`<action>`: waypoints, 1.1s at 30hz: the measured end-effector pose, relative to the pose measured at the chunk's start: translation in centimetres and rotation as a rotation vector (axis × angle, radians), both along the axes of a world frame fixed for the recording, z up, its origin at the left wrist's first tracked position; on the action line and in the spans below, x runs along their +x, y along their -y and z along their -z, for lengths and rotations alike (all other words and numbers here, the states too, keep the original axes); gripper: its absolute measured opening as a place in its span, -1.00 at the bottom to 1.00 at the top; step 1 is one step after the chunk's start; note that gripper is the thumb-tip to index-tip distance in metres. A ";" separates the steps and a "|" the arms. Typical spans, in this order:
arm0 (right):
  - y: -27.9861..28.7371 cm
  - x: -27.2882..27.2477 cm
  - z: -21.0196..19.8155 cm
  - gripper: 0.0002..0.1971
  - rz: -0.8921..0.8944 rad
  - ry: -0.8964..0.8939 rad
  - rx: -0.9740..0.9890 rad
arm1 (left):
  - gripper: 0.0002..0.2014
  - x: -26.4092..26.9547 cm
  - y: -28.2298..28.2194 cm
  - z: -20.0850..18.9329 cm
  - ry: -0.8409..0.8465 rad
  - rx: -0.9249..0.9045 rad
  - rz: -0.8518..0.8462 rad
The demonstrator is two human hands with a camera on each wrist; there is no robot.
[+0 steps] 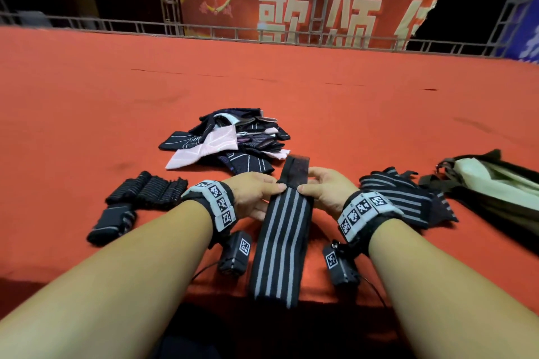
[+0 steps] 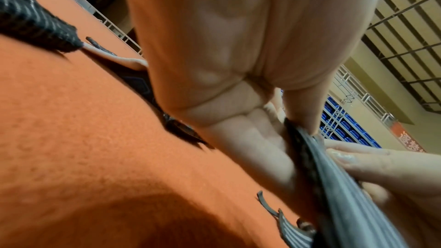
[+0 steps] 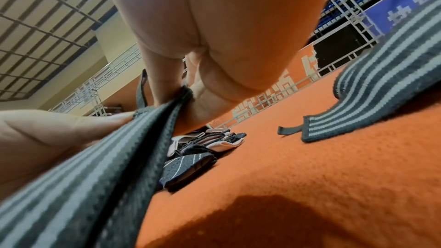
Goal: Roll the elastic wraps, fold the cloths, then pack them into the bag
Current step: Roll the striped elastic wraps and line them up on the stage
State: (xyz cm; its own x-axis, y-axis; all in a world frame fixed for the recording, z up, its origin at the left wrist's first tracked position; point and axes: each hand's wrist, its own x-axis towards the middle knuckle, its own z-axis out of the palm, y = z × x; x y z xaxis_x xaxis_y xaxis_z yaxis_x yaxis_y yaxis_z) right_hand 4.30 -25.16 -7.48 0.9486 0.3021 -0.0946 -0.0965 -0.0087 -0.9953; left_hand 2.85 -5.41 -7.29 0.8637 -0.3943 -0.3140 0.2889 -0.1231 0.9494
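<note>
A black elastic wrap with grey stripes (image 1: 280,242) lies lengthwise on the red table (image 1: 262,81), its near end hanging over the front edge. My left hand (image 1: 256,192) pinches its left edge near the far end, thumb on top and fingers beneath (image 2: 257,148). My right hand (image 1: 320,189) pinches the right edge there (image 3: 181,97). A plain dark tab of the wrap (image 1: 294,169) sticks out beyond my hands. Several rolled wraps (image 1: 145,192) lie at the left. A heap of dark and pink cloths (image 1: 224,140) sits behind. The open bag (image 1: 490,181) lies at the right.
More unrolled striped wraps (image 1: 408,195) lie in a loose pile between my right hand and the bag, also showing in the right wrist view as a striped band (image 3: 381,71). A metal railing (image 1: 262,35) and a red banner (image 1: 291,6) stand beyond the table's far edge.
</note>
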 end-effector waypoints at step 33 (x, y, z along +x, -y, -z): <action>0.9 -0.9 5.6 -0.64 -0.224 -0.166 -0.376 | -0.85 3.5 -3.8 7.8 -0.009 -0.367 -0.817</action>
